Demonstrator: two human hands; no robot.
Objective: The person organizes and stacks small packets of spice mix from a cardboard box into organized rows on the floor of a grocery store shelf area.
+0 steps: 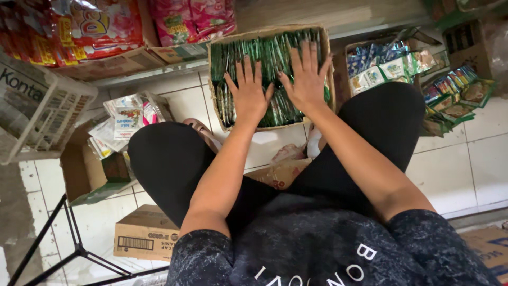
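**Head view: two flat palms on a box of green sachets**

Head camera looks down past black-clad knees to a white tiled floor. At far left sits a white plastic basket [39, 114]; nearer, a small brown carton [144, 233] rests by the left knee, with an open box of loose white packets [123, 124] just beyond it.

In the middle, far from the body, lies an open cardboard box [324, 69] packed with upright green sachets [264, 53]. The left hand [247, 94] lies flat on the sachets, fingers spread, clasping nothing. Just beside it the right hand [306, 79] presses down the same way, palm open and fingers splayed, also grasping nothing.

The sachets look light, thin and slick, likely to slide or fan apart, while the box walls look soft and bowed. Its side walls, low down, seem the safest place to take hold.

To the right stands another box of blue and green packets [389, 63].
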